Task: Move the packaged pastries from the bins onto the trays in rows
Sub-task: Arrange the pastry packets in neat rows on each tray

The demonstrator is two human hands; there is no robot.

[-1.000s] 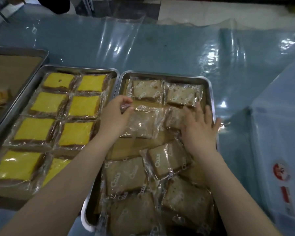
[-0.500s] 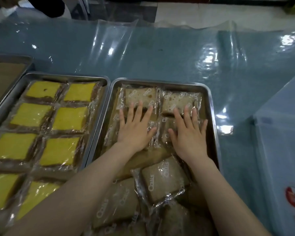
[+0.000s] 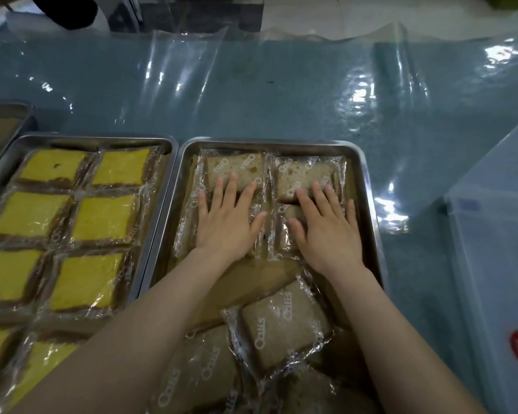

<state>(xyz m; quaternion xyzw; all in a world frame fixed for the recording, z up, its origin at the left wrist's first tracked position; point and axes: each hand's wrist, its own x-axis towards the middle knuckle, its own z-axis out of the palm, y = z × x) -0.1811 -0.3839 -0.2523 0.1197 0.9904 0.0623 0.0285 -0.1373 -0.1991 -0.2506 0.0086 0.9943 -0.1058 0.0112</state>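
A steel tray (image 3: 368,186) in the middle holds brown packaged pastries in clear wrappers. Two lie side by side in its far row (image 3: 240,167). My left hand (image 3: 226,221) lies flat with spread fingers on the left pastry of the second row. My right hand (image 3: 326,225) presses flat on the right pastry of that row (image 3: 287,216). Loose brown packages (image 3: 281,321) lie jumbled at the tray's near end, between my forearms. Brown paper lining shows between the rows.
To the left, a second steel tray (image 3: 159,141) holds yellow packaged pastries (image 3: 105,218) in two neat columns. A third tray's corner (image 3: 6,115) shows at far left. A pale blue plastic bin (image 3: 497,264) stands at right. Clear plastic sheet covers the blue table (image 3: 281,94).
Both hands went from handling the second-row packages to lying flat on them, fingers spread, and slid slightly toward the far row. The camera moved closer.
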